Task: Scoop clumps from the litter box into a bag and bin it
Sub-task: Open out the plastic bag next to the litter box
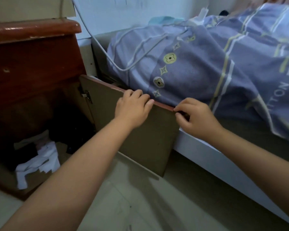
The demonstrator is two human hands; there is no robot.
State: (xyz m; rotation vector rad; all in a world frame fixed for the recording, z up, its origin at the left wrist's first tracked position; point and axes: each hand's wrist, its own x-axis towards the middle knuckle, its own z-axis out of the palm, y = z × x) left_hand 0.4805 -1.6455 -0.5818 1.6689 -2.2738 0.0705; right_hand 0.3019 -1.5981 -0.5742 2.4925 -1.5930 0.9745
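1. Both forearms reach forward over the floor [140, 205].
2. Left hand [133, 107] rests curled fingers over the top edge of the open cabinet door [140, 139]; right hand [197, 117] pinches that same edge beside the quilt [207, 64].
3. Litter box, scoop and bag: none in view.
4. Step in hand: probably fetching supplies from the cabinet [32, 80].
5. Next move: search its dark interior, which holds crumpled white paper [40, 160].

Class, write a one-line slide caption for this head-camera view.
Both hands, left hand and right hand, grip the open cabinet door beside the bed.
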